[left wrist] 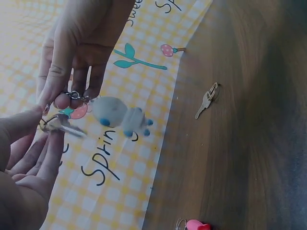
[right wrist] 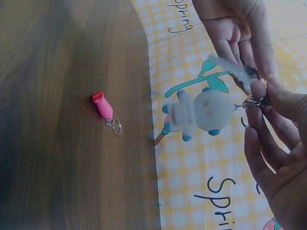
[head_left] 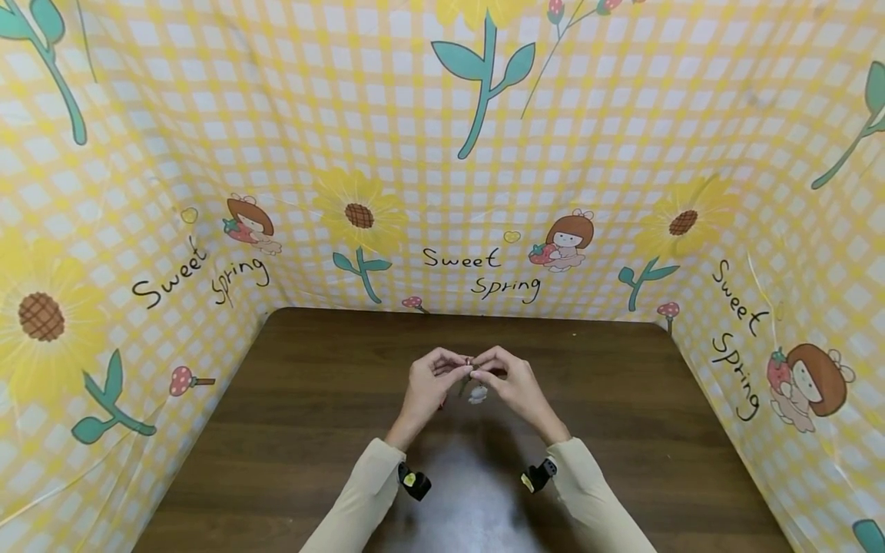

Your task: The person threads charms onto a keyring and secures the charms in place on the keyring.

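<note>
Above the table, my left hand and right hand meet at the fingertips. In the left wrist view, a silver key sticks out from between my left thumb and fingers, slightly blurred. My right hand pinches the metal ring and short chain of a keychain. From that chain hangs a pale bear-like figurine with blue ears and feet. The key's ring and the keychain's ring lie close together at the fingertips. Fingers partly hide them, so I cannot tell whether they are linked.
On the brown wooden table lie another key with a ring and a pink keychain with a split ring. Yellow checked cloth walls in the table at the back and sides.
</note>
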Demonstrator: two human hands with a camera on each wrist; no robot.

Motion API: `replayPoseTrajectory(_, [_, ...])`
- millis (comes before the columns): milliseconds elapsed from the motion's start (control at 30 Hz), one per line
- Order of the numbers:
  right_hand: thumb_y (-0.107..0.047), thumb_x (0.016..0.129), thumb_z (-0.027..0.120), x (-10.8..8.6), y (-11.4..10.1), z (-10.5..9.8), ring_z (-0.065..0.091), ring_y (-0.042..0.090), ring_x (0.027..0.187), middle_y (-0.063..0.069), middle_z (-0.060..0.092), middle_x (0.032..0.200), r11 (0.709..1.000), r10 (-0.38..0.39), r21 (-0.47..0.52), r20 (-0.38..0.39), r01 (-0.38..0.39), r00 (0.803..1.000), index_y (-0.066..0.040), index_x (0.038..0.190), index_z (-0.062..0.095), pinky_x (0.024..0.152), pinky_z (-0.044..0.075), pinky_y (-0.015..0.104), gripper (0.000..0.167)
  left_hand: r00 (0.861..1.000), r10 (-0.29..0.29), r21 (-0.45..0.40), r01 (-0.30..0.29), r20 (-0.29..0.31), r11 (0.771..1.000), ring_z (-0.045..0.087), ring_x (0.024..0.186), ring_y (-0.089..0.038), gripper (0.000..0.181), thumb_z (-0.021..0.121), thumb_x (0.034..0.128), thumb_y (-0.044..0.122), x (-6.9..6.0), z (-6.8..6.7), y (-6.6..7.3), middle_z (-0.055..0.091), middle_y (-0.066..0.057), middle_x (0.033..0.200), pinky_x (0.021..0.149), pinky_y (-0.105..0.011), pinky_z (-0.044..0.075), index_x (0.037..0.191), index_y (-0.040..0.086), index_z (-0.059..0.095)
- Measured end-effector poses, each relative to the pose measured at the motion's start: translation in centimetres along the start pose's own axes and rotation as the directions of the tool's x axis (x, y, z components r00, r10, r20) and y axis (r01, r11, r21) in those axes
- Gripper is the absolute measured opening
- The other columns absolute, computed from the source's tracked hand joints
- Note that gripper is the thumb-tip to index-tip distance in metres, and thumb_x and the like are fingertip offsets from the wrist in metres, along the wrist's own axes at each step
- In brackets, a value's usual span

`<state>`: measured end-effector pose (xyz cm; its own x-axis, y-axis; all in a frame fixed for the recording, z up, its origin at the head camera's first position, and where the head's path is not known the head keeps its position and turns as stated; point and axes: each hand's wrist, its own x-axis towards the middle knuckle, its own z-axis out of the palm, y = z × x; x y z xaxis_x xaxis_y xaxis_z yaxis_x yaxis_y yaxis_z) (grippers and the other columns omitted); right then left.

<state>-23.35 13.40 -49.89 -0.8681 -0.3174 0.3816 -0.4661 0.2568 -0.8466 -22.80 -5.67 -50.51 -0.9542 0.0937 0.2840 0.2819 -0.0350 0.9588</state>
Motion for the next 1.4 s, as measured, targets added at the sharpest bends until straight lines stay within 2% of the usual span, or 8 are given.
replayPoseTrajectory(167, [-0.003, 0.095, 0.078, 0.0, -0.1, 0.1, 0.076, 0.020, 0.087, 0.005, 0.080, 0.095, 1.000, 0.005, -0.010, -0.005, -0.005, 1.000, -0.003, 0.108, 0.071, 0.087, 0.061, 0.037, 0.014, 0.999, -0.012, 0.001, 0.012, -0.029, 1.000, 0.076, 0.095, -0.020, 0.024, 0.081, 0.0930, 0.003, 0.1, 0.0, 0.0, 0.078, -0.017, 0.106, 0.082, -0.022, 0.059, 0.115, -0.005, 0.075])
replayPoseTrajectory(400, [-0.004, 0.095, 0.078, 0.0, -0.2, 0.3, 0.076, 0.022, 0.089, 0.005, 0.080, 0.092, 1.000, -0.007, -0.003, -0.024, 0.007, 1.000, -0.003, 0.107, 0.072, 0.087, 0.061, 0.044, 0.014, 0.991, -0.106, -0.040, 0.103, -0.080, 0.994, 0.061, 0.060, -0.006, 0.011, 0.084, 0.0909, 0.007, 0.2, -0.2, -0.2, 0.079, -0.011, 0.087, 0.050, -0.016, 0.041, 0.096, -0.003, 0.082])
replayPoseTrajectory(567, [0.000, 0.092, 0.079, 0.0, -0.3, 0.4, 0.076, 0.020, 0.087, 0.007, 0.080, 0.089, 0.999, -0.002, -0.038, -0.064, -0.001, 0.998, -0.001, 0.104, 0.071, 0.083, 0.061, 0.034, 0.015, 0.990, -0.121, -0.064, 0.116, -0.075, 0.991, 0.067, 0.063, -0.009, 0.012, 0.082, 0.0929, 0.007, 0.2, -0.2, 0.0, 0.077, -0.011, 0.083, 0.047, -0.017, 0.035, 0.097, -0.005, 0.079])
replayPoseTrajectory(833, [0.004, 0.094, 0.076, 0.1, -2.0, 0.1, 0.077, 0.037, 0.082, 0.019, 0.078, 0.091, 0.999, -0.012, -0.036, -0.072, 0.010, 0.997, 0.008, 0.095, 0.070, 0.077, 0.062, 0.035, 0.007, 0.995, -0.083, -0.096, 0.077, -0.064, 0.992, 0.075, 0.078, -0.013, 0.013, 0.077, 0.0961, 0.002, 0.4, -0.3, 0.2, 0.078, -0.011, 0.091, 0.069, -0.021, 0.057, 0.103, -0.008, 0.076])
replayPoseTrajectory(1000, [-0.003, 0.097, 0.075, -0.1, -4.2, -0.2, 0.076, 0.040, 0.084, 0.021, 0.078, 0.092, 0.999, -0.048, -0.031, -0.088, 0.045, 0.995, 0.010, 0.094, 0.072, 0.079, 0.061, 0.030, 0.014, 0.992, -0.110, -0.084, 0.104, -0.068, 0.991, 0.074, 0.076, -0.011, 0.015, 0.079, 0.0960, 0.007, 0.4, -0.4, 0.1, 0.078, -0.010, 0.088, 0.055, -0.018, 0.040, 0.102, -0.006, 0.078])
replayPoseTrajectory(1067, [0.000, 0.097, 0.074, -0.1, -4.4, -0.2, 0.076, 0.038, 0.084, 0.021, 0.078, 0.092, 0.999, -0.047, -0.024, -0.104, 0.045, 0.993, 0.010, 0.093, 0.072, 0.078, 0.061, 0.028, 0.011, 0.990, -0.130, -0.095, 0.124, -0.062, 0.988, 0.074, 0.077, -0.011, 0.016, 0.079, 0.0958, 0.008, 0.4, -0.4, 0.3, 0.078, -0.011, 0.089, 0.056, -0.018, 0.042, 0.102, -0.006, 0.077])
replayPoseTrajectory(1233, [0.003, 0.097, 0.072, 0.0, -4.2, 0.0, 0.075, 0.039, 0.083, 0.020, 0.077, 0.092, 1.000, -0.016, -0.025, -0.126, 0.013, 0.992, 0.008, 0.094, 0.070, 0.074, 0.058, 0.026, 0.006, 0.989, -0.147, -0.132, 0.142, -0.029, 0.981, 0.074, 0.078, -0.012, 0.016, 0.077, 0.0971, 0.006, 0.4, -0.5, 0.6, 0.077, -0.013, 0.091, 0.064, -0.019, 0.053, 0.103, -0.009, 0.076])
replayPoseTrajectory(1400, [0.002, 0.099, 0.071, 0.3, -2.2, 0.2, 0.072, 0.047, 0.084, 0.021, 0.076, 0.092, 1.000, -0.007, -0.027, -0.135, 0.003, 0.991, 0.009, 0.094, 0.069, 0.074, 0.058, 0.032, 0.009, 0.988, -0.153, -0.118, 0.151, -0.012, 0.982, 0.073, 0.077, -0.013, 0.016, 0.077, 0.0976, 0.007, 0.5, -0.4, 0.6, 0.077, -0.010, 0.086, 0.050, -0.020, 0.037, 0.103, -0.008, 0.076])
